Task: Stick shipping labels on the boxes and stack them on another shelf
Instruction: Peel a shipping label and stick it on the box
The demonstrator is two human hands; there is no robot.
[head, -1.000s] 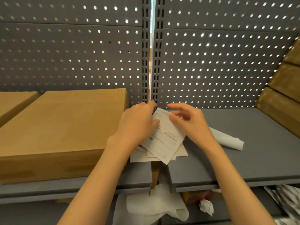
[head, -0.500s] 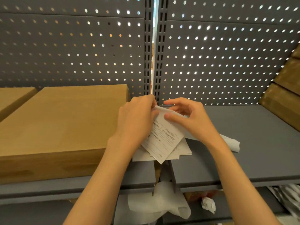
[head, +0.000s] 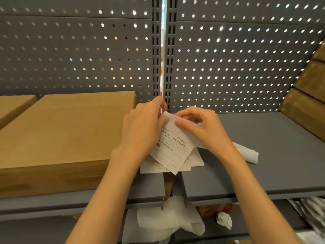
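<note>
Above grey shelf (head: 263, 155), left hand (head: 142, 131) and right hand (head: 204, 127) fingers pinching shipping label (head: 174, 148)

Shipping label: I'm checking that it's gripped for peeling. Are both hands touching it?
Touching. The head view shows left hand and right hand fingers pinching the shipping label at its top edge.
</note>
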